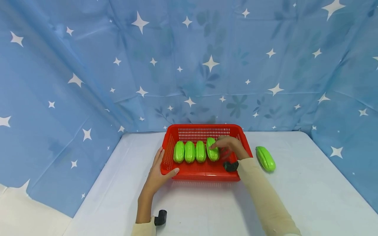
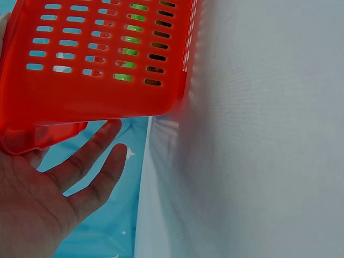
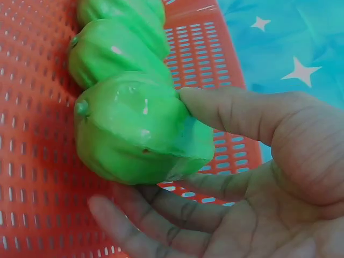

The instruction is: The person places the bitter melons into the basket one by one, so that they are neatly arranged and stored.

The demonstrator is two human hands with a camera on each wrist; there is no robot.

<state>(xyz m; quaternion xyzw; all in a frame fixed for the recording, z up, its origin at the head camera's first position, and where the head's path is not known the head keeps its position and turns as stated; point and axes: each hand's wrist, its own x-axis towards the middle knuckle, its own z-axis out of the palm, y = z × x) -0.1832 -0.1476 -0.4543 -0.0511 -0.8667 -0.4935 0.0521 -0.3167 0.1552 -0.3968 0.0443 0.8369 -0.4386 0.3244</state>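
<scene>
A red plastic basket [image 1: 200, 172] holds several shiny green ridged toy gourds, lined up side by side. My right hand [image 1: 228, 143] reaches into it and holds the rightmost toy gourd [image 1: 212, 151], which leans a little beside its neighbour [image 1: 200, 152]. In the right wrist view the thumb presses the top of this toy gourd [image 3: 131, 126] and the other fingers pass below it. My left hand [image 1: 156, 175] rests at the basket's front left corner, thumb over the front rim. Its fingers extend straight along the left side; in the left wrist view two of them stand apart from the wall.
Another green toy gourd [image 1: 265, 159] lies on the white table [image 1: 310, 183] to the right of the basket. Behind the table hangs a blue curtain [image 1: 189, 65] with white stars, and more of it runs along both sides.
</scene>
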